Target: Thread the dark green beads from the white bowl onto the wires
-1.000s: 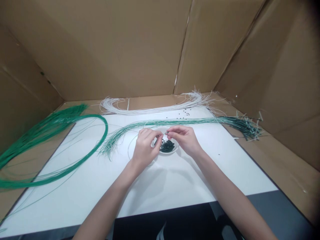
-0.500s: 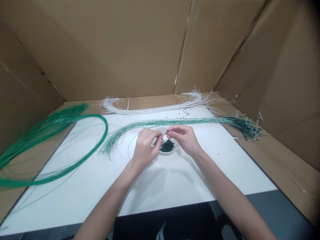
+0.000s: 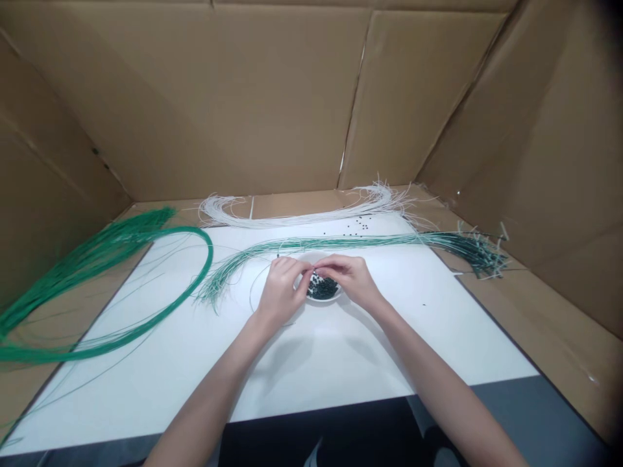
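Note:
My left hand [image 3: 283, 285] is closed in a pinch over the left side of a small white bowl [image 3: 325, 303]. A thin green cord [image 3: 251, 292] loops out beside this hand and seems to run to its fingertips. My right hand [image 3: 353, 279] is also pinched, its fingertips meeting the left ones above the bowl. Whatever sits between the right fingertips is too small and hidden to make out. Inside the bowl lies a heap of small dark green beads [image 3: 322, 288].
Behind the bowl stretches a bundle of green cords [image 3: 341, 242] with dark ends at right. Farther back lies a white cord bundle [image 3: 292, 219], with loose dark beads [image 3: 359, 224] nearby. A large green coil [image 3: 209, 253] is at left. Cardboard walls [image 3: 233, 97] enclose the white table [image 3: 462, 344].
My right hand has moved slightly left and down, bringing its fingertips against those of my left hand. The left hand has barely moved. The view has tilted a little.

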A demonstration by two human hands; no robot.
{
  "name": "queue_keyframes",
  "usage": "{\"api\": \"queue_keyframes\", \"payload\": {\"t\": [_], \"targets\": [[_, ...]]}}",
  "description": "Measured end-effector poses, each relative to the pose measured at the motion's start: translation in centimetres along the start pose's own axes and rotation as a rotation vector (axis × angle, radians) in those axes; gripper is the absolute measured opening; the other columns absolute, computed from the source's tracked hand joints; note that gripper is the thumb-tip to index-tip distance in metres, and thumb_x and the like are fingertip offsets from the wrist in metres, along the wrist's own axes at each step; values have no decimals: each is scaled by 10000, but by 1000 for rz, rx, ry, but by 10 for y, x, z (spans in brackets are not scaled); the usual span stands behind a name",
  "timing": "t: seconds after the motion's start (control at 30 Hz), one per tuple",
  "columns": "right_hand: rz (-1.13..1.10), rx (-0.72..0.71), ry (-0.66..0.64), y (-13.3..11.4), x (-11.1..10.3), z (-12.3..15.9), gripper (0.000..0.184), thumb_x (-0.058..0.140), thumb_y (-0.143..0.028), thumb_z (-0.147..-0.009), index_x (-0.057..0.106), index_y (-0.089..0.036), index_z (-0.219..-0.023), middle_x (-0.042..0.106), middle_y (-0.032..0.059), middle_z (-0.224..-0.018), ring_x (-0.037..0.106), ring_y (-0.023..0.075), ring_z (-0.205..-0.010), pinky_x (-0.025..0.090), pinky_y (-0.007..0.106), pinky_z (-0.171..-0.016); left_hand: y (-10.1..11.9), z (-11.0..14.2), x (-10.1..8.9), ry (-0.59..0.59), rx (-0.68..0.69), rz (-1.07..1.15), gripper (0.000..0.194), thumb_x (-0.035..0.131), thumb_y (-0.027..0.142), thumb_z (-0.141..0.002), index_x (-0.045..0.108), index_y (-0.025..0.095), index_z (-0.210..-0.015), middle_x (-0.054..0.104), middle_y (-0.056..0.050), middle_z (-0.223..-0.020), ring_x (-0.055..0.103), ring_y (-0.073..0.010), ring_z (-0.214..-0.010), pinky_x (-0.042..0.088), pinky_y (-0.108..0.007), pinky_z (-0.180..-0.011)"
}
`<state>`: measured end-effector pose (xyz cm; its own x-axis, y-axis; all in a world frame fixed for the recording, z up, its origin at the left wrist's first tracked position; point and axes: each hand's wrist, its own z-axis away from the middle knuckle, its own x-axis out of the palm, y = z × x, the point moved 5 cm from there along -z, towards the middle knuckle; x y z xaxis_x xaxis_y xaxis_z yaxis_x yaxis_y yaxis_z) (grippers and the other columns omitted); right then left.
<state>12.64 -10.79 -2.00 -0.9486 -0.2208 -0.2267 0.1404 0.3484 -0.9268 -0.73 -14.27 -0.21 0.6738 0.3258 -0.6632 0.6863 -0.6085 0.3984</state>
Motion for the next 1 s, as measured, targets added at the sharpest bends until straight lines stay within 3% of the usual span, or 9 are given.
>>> {"api": "queue_keyframes", "payload": {"t": [0.13,0.27,0.53,0.77,1.0], "targets": [[-138,79,58,4,-3,-1,278,660,-282,-634,612,-188,-891,667,18,-687,627,155,-626,512,279,-615,-6,1,2,9,-81,33,94,473,196,-811,547,184,-755,593,2,-708,508,-135,-701,371,-295,-734],[-178,121,145,10,-9,-3,196,708,-296,-572,612,-152,-663,633,19,-574,601,146,-503,506,256,-514,-12,2,0,40,-161,50,92,475,193,-805,547,177,-751,588,0,-711,502,-130,-677,381,-290,-722],[-345,235,159,11,-6,-3,213,749,-293,-509,692,-126,-627,679,56,-631,639,183,-610,545,332,-667,-15,0,-2,69,-203,65,83,485,193,-788,555,176,-746,600,-6,-702,513,-135,-657,399,-288,-691],[-497,253,144,10,-5,-2,265,689,-301,-626,702,-132,-830,685,104,-913,634,230,-873,466,387,-879,-15,1,-3,89,-236,81,89,477,205,-794,553,178,-755,597,-2,-711,505,-129,-653,389,-284,-706],[-562,233,77,10,-4,-3,181,689,-230,-639,705,-161,-806,689,75,-904,634,202,-871,479,332,-856,-6,1,-11,161,-194,120,84,483,204,-799,546,176,-750,576,2,-686,487,-122,-652,382,-280,-714]]}}
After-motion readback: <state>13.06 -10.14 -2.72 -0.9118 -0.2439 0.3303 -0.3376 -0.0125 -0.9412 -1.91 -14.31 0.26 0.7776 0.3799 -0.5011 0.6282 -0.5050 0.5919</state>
